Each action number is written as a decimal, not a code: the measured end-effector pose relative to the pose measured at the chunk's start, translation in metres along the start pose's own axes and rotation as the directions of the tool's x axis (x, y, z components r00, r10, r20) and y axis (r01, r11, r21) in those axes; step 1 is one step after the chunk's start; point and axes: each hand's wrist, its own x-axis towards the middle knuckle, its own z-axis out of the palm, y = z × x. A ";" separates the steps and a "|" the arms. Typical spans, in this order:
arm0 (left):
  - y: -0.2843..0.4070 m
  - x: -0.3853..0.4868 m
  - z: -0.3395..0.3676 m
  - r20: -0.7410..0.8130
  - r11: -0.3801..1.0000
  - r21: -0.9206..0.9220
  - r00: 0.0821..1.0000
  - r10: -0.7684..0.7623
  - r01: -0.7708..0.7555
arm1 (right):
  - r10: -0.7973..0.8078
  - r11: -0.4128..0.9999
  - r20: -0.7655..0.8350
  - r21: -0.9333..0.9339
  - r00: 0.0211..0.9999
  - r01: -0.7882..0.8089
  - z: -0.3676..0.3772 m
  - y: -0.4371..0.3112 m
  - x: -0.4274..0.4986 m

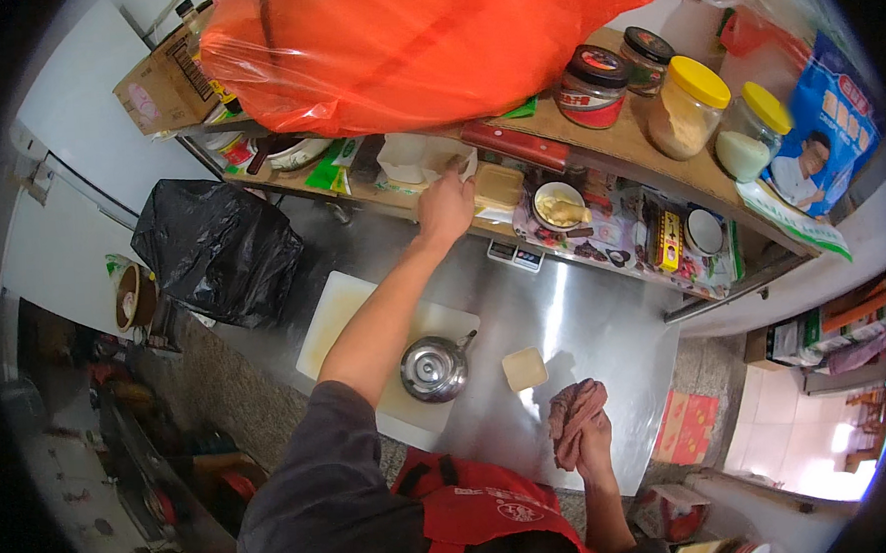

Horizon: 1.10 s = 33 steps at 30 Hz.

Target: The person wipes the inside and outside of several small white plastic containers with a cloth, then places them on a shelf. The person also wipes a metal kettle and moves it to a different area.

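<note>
My left hand (pixel 447 205) reaches to the lower shelf, its fingertips at the inside of a white plastic container (pixel 404 158); whether they grip something small there is hidden. My right hand (pixel 596 443) holds a crumpled brown cloth (pixel 575 420) above the near right part of the steel table (pixel 603 328). Between my arms, a small metal teapot (pixel 433 368) rests on a white cutting board (pixel 339 297). A small beige square container or lid (pixel 525 369) lies on the steel right of the board.
A black plastic bag (pixel 216 247) stands at the table's left. A kitchen scale (pixel 515 255) sits below the shelf edge. The shelf holds a beige lidded box (pixel 500 186) and a white bowl (pixel 558 204). Above are a large orange bag (pixel 416 45) and several jars (pixel 594 84).
</note>
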 end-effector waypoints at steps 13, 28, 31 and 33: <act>-0.127 0.035 -0.066 0.006 0.991 0.135 1.000 0.007 -0.008 | -0.119 0.986 -0.142 -0.136 0.983 0.100 -0.002 -0.003 -0.015; -0.161 0.063 -0.090 0.079 0.916 0.054 0.916 0.393 -0.397 | -0.083 0.979 -0.160 -0.197 0.984 0.051 0.050 0.031 -0.030; -0.153 0.036 -0.120 0.079 0.949 0.001 0.946 0.315 -0.317 | -0.073 0.981 -0.145 -0.188 0.987 0.045 0.079 0.023 -0.027; -0.147 0.012 -0.144 0.037 0.947 -0.051 0.947 0.320 -0.318 | -0.088 0.981 -0.134 -0.184 0.987 0.063 0.103 0.016 -0.023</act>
